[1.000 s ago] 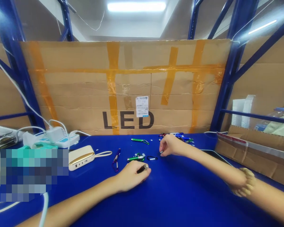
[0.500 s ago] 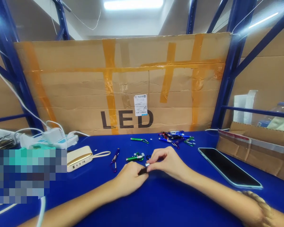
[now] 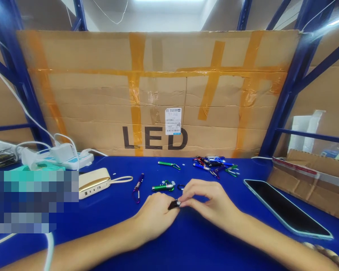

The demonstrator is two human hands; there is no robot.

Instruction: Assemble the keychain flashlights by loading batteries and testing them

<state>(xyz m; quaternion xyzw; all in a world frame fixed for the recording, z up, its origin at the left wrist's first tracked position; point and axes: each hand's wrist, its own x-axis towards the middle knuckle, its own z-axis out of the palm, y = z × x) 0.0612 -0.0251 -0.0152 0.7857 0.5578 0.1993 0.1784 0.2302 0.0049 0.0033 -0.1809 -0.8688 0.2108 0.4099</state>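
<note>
My left hand (image 3: 154,218) is closed around a small black tube with a silver end, which looks like a mini flashlight (image 3: 173,205). Thumb and fingers of my right hand (image 3: 209,197) pinch its silver end; the rest of the tube is hidden in my left palm. Just beyond my hands lies a green mini flashlight (image 3: 159,188) with a clip. A dark ring (image 3: 181,187) sits close to my right fingers. To the left is a purple mini flashlight (image 3: 140,181) with a carabiner, and farther back another green one (image 3: 165,163).
A pile of coloured mini flashlights (image 3: 214,162) lies at the back, before a big cardboard sheet (image 3: 101,101). On the right are a phone (image 3: 285,207) and a cardboard box (image 3: 305,188). On the left are a cream power bank (image 3: 94,182) and a power strip (image 3: 84,161) with cables.
The view has tilted down and shifted slightly. More of the black tube shows between my hands, and my right fingers stay at its silver end.
</note>
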